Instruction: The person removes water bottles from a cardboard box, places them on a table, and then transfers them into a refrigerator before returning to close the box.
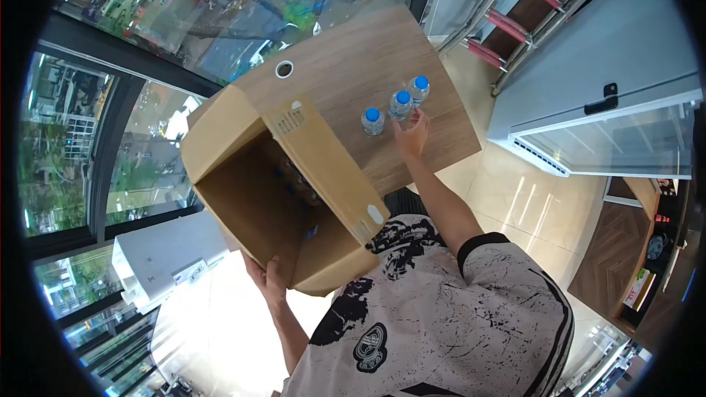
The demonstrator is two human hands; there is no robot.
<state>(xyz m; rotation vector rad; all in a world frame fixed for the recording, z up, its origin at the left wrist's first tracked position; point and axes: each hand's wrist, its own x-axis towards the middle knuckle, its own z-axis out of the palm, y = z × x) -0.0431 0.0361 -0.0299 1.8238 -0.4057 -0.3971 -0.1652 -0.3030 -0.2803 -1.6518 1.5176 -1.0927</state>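
Note:
My left hand (269, 278) grips the lower edge of an open cardboard box (338, 173), its thumb over the rim. The box is tilted, its flaps spread, and several small items lie in shadow inside. On the wooden table (353, 51) stand three clear bottles with blue caps: one on the left (373, 121), one in the middle (400, 104) and one on the right (418, 91). My right hand (413, 136) has its fingers around the base of the middle bottle, close to the right one.
A roll of tape (284, 69) lies near the table's far edge, beside the window. A ladder with red steps (507, 26) leans at the upper right by a glass-door cabinet (603, 132). A white box-shaped unit (165, 254) is at the left.

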